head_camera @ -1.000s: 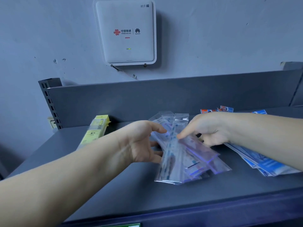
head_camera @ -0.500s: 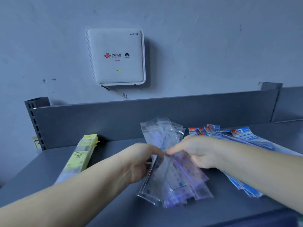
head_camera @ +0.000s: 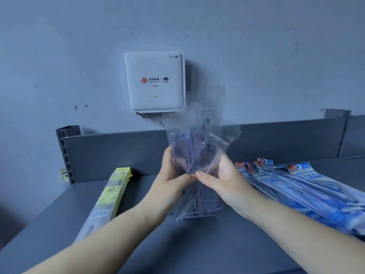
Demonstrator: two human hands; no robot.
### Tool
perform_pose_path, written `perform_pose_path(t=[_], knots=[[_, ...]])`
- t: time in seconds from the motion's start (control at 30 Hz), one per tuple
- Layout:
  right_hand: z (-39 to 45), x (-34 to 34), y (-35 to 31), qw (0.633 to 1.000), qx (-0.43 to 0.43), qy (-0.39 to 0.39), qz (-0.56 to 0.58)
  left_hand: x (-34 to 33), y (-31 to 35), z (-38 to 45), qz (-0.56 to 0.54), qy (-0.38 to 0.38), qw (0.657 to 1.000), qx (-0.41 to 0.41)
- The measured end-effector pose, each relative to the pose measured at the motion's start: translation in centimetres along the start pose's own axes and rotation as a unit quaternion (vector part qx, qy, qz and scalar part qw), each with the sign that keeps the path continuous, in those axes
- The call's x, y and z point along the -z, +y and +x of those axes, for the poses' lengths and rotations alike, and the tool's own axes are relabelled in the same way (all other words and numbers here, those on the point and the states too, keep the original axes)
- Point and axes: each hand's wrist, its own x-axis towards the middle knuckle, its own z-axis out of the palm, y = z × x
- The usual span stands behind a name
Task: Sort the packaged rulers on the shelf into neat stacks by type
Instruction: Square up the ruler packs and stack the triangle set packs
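A bundle of clear-packaged rulers (head_camera: 199, 147) stands upright on its lower ends on the grey shelf (head_camera: 138, 244). My left hand (head_camera: 173, 180) grips the bundle's left side and my right hand (head_camera: 223, 180) grips its right side, thumbs meeting at the front. The upper ends fan out and look blurred. A pile of blue-packaged rulers (head_camera: 308, 186) lies fanned out to the right of my right hand. Left of my left arm lies a stack of yellow-labelled rulers (head_camera: 110, 198), pointing away from me.
A grey back panel (head_camera: 110, 153) closes the shelf behind the rulers, with a slotted upright (head_camera: 65, 153) at its left end. A white WiFi box (head_camera: 154, 82) hangs on the wall above. The shelf's left edge drops off beside the yellow stack.
The clear rulers lay flat on the shelf with my hands over them. Both hands have gathered them and tipped the bundle upright on its ends.
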Motion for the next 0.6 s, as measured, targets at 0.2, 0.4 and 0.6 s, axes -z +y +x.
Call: perform_pose_path(t=[0.2,0.4,0.6], knots=[[-0.9,0.2,0.8,0.996,-0.06,-0.059,-0.029,0.3,-0.7,-0.3,0.01,-0.021,1.0,0.005],[-1.2,0.1,0.6,0.998,-0.049,-0.032,-0.028,-0.6,-1.2,-0.3,-0.041,-0.003,0.999,-0.003],[-1.6,-0.2,0.2,0.996,-0.054,-0.065,-0.013,-0.9,-1.1,-0.2,-0.097,-0.004,0.995,0.032]])
